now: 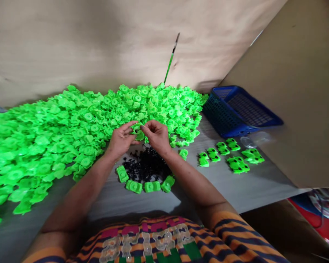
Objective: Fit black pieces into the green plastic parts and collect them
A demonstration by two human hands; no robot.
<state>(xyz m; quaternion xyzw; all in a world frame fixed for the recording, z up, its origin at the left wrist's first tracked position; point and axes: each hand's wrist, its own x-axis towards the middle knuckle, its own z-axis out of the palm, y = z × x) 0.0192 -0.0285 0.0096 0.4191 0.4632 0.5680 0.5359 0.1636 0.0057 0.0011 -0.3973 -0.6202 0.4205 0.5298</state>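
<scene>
Both hands meet over the table centre, pinching one green plastic piece point(137, 132) between them. My left hand point(120, 139) grips its left side with curled fingers. My right hand point(157, 136) pinches at its right side; a small black part shows at the fingertips. Just below the hands lies a pile of small black parts point(146, 168), edged by a curved row of green pieces point(145, 185). A big heap of green plastic pieces point(71, 128) spreads across the left and far side of the table.
A blue mesh basket point(235, 109) stands at the right by a slanted board. Several green pieces point(230, 155) lie in rows in front of it, beside a clear round lid point(254, 139). A green-handled tool point(171, 58) leans on the back wall.
</scene>
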